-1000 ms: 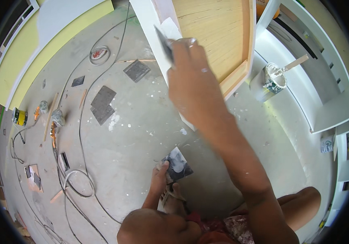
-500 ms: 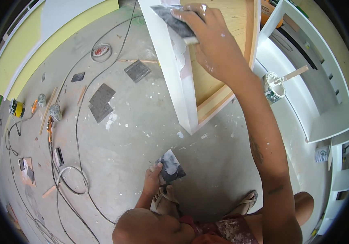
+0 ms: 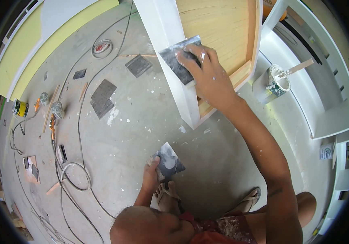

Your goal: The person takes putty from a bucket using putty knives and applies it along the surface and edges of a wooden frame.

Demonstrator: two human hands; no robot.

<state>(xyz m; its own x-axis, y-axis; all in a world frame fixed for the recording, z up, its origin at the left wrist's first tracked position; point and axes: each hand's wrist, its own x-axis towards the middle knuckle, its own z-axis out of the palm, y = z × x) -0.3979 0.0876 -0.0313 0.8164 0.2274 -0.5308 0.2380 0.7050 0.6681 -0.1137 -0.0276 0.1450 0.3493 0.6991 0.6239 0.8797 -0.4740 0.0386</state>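
Observation:
My right hand [image 3: 213,75] is closed on a dark, flat square putty scraper [image 3: 176,61], pressed against the white edge [image 3: 158,24] of a wooden box-like piece. The box has a bare, pale wood inside [image 3: 219,28] and stands tilted in the picture, its near corner at the middle of the view. Low at the centre, my left hand [image 3: 151,173] grips a second dark, square scraper [image 3: 169,162], with a smear of white putty on its face. That scraper is held above my sandalled foot, apart from the box.
A putty-smeared tub [image 3: 279,81] with a stick in it stands at the right, beside a white cabinet frame [image 3: 329,101]. Dark square sheets [image 3: 102,97] and looping hoses [image 3: 81,134] lie on the spotted floor [image 3: 125,134]. Cans [image 3: 20,107] are at the left.
My right hand has drawn its scraper toward me along the white edge, from the top of the view to nearer the corner. The left hand has shifted only slightly.

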